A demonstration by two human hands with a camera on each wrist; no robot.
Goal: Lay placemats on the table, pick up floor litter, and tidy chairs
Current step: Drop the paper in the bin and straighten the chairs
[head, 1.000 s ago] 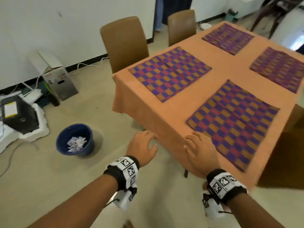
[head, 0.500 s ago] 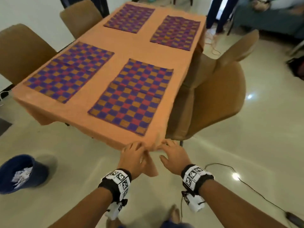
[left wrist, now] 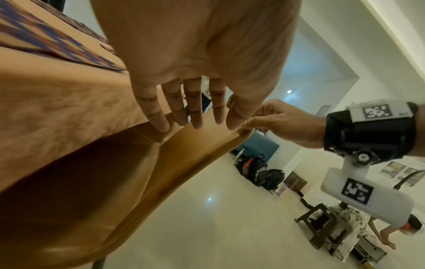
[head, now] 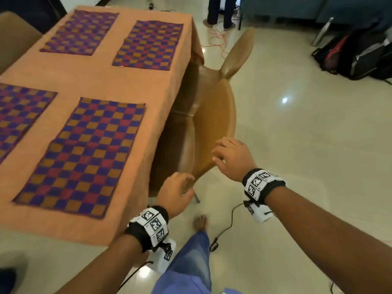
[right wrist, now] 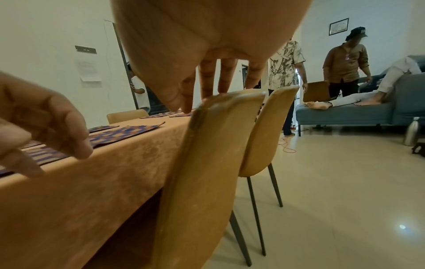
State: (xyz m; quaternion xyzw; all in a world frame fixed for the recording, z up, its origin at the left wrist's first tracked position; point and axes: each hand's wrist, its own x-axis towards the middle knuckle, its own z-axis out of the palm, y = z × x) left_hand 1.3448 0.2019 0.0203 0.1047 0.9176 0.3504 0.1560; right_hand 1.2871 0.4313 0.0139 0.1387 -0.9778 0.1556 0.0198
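Note:
Four checked purple-and-orange placemats lie flat on the orange-clothed table (head: 127,81); the nearest placemat (head: 89,153) is by my left arm. A tan chair (head: 220,115) stands pushed against the table's right side. My right hand (head: 220,153) holds the top edge of its backrest (right wrist: 230,98), fingers over the far side and thumb on the table side. My left hand (head: 186,181) is at the backrest's near end, its straight fingers (left wrist: 195,116) touching the edge and holding nothing.
A second tan chair (head: 237,52) stands further along the same side. A black cable (head: 227,228) runs across the floor by my bare foot (head: 200,222). Backpacks (head: 356,56) lie at the far right, and an orange cord (head: 218,41) beyond the table. Several people (right wrist: 345,63) stand near a blue sofa (right wrist: 345,114).
I have turned from the table's near corner to its right side. Both hands left the tablecloth corner and came to the near chair's backrest. The blue bin is out of view.

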